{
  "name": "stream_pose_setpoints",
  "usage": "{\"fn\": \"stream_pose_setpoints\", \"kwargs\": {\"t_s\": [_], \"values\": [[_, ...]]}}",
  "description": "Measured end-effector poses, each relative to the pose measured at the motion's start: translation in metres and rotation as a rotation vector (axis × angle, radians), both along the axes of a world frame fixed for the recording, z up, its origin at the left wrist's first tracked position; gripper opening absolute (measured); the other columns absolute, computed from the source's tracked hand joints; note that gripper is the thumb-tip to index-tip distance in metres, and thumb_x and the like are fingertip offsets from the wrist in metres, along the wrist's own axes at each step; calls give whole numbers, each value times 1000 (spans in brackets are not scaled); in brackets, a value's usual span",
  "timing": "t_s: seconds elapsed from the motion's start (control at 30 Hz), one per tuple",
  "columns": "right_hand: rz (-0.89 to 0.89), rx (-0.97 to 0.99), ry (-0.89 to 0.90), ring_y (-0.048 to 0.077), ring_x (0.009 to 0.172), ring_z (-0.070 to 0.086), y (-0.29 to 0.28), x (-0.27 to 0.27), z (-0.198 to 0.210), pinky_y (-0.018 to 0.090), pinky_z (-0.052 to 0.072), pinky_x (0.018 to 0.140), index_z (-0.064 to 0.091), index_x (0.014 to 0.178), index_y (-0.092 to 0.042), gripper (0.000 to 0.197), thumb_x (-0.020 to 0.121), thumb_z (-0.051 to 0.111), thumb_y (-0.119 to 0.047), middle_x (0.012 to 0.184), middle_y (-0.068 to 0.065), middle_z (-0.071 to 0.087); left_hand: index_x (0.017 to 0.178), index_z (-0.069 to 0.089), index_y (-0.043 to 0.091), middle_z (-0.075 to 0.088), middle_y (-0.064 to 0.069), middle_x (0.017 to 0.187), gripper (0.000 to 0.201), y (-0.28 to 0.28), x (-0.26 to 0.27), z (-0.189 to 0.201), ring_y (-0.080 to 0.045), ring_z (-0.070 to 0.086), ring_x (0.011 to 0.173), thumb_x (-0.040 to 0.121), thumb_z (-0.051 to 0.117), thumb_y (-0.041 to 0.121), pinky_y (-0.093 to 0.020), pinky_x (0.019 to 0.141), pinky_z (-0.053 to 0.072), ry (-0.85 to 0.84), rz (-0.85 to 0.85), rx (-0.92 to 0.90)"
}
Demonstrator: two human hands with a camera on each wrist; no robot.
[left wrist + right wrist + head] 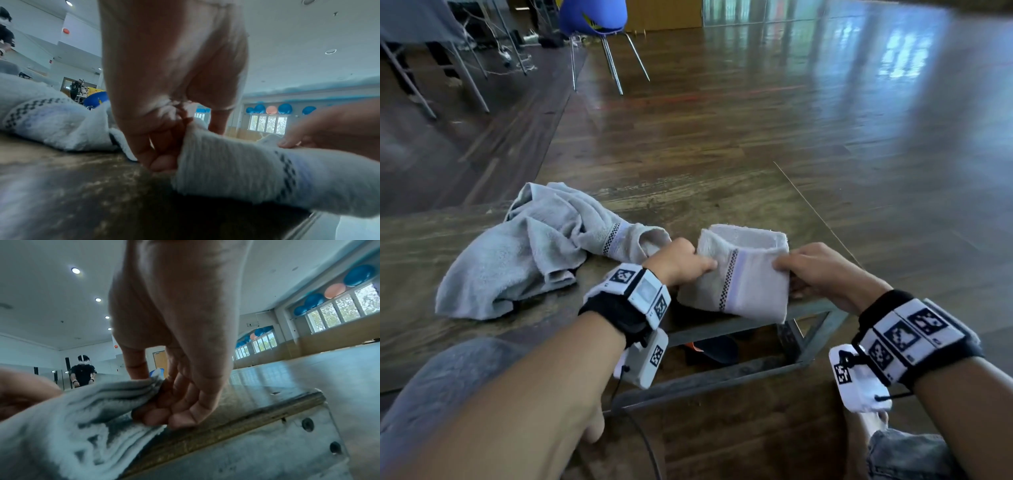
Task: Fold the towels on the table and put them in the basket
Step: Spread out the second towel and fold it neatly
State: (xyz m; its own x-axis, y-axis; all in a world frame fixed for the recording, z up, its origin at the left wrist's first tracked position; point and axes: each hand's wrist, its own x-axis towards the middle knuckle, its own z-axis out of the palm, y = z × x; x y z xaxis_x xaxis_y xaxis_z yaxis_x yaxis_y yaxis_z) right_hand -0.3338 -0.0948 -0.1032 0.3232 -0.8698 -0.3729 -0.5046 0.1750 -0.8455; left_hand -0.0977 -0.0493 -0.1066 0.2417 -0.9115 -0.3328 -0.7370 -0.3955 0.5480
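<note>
At the centre of the frame, left hand (681, 262) and right hand (822, 270) pinch a folded towel (743, 274) at the table (431, 246) edge — next, probably into the basket, unseen — another towel (524, 250) lies crumpled left.

The floor (756, 113) is dark glossy wood and reflects window light. A blue chair (594, 17) with thin metal legs stands far away. The ceiling (51, 305) is white with round lamps (75, 270). Blue and orange balls (337, 288) hang above the windows (339, 309).
</note>
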Motion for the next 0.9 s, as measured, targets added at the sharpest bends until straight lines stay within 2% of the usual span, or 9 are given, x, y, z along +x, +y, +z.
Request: {"fn": "stream_pose_setpoints", "kwargs": {"t_s": [0.1, 0.2, 0.3, 0.5, 0.63, 0.7, 0.77, 0.83, 0.9], "values": [[10, -47, 60, 13, 51, 56, -12, 4, -6, 32, 45, 55, 66, 77, -9, 18, 90, 58, -18, 61, 2, 62, 69, 55, 16, 59, 2, 73, 36, -6, -1, -10, -15, 58, 69, 88, 62, 47, -28, 56, 38, 12, 45, -121], [-46, -80, 31, 9, 42, 56, -24, 6, -13, 28, 44, 45, 68, 98, -15, 16, 97, 53, -22, 53, -6, 62, 71, 55, 11, 59, 0, 70, 41, -14, -5, -14, -21, 59, 70, 92, 58, 46, -32, 59, 42, -9, 63, -287], [-78, -108, 70, 9, 40, 61, -32, 8, -21, 24, 46, 41, 62, 116, -20, 21, 101, 50, -26, 66, 1, 68, 69, 48, 12, 53, 0, 64, 43, -18, -9, -21, -22, 54, 65, 92, 61, 46, -37, 63, 43, -53, 32, -368], [-99, -129, 138, 10, 39, 62, -40, 15, -28, 22, 47, 39, 58, 116, -23, 26, 102, 44, -40, 76, 6, 70, 70, 48, 18, 64, -5, 80, 43, -30, -14, -26, -28, 62, 81, 94, 54, 53, -42, 74, 53, -162, 60, -342], [-115, -179, 210, 18, 62, 72, -38, 16, -29, 25, 53, 43, 54, 116, -26, 26, 103, 42, -44, 95, 5, 70, 70, 43, 20, 59, -1, 76, 45, -34, -16, -25, -27, 59, 78, 94, 50, 58, -37, 66, 46, -163, 109, -334], [-134, -171, 204, 23, 72, 72, -35, 16, -29, 28, 56, 45, 54, 117, -26, 24, 103, 41, -42, 102, 5, 66, 70, 48, 20, 60, 2, 73, 44, -35, -16, -24, -24, 59, 74, 88, 50, 59, -35, 65, 47, -130, 196, -334], [-156, -154, 177, 25, 77, 72, -31, 17, -27, 30, 57, 45, 53, 117, -25, 25, 103, 42, -42, 106, 5, 64, 65, 50, 19, 59, 5, 64, 36, -35, -14, -22, -21, 58, 69, 76, 53, 53, -33, 64, 47, -69, 264, -332], [-177, -152, 170, 25, 77, 72, -28, 17, -25, 32, 58, 45, 50, 119, -23, 27, 103, 44, -43, 106, 6, 63, 73, 54, 21, 60, 7, 70, 24, -35, -13, -21, -17, 59, 72, 72, 57, 45, -33, 66, 49, -26, 256, -335], [-177, -196, 208, 23, 64, 74, -25, 16, -22, 35, 60, 45, 43, 122, -24, 29, 101, 46, -43, 99, 7, 66, 92, 54, 23, 59, 10, 82, 20, -34, -16, -21, -14, 58, 80, 76, 60, 34, -33, 70, 49, 42, 240, -403]]}}
